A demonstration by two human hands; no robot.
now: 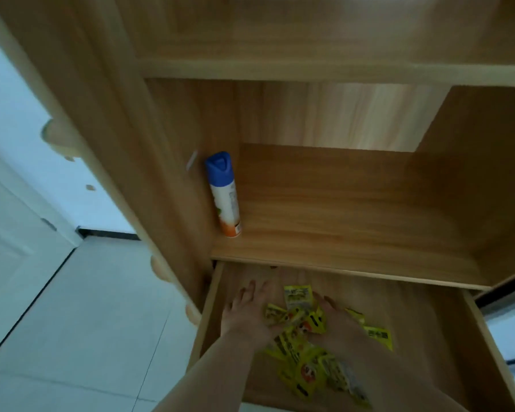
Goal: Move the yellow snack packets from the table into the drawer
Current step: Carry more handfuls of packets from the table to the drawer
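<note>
Left hand [250, 312] and right hand [338, 321], fingers straight, rest among packets [298, 298] in the drawer [419, 328]; any remaining outside it are unseen.

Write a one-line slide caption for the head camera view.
The left hand and right hand flank a heap of yellow snack packets in the open drawer, under a shelf holding a spray can.

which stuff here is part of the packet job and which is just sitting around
Part of the job:
yellow snack packets
drawer, open
left hand
right hand

Just lying about:
spray can with a blue cap
shelf it stands on
</note>
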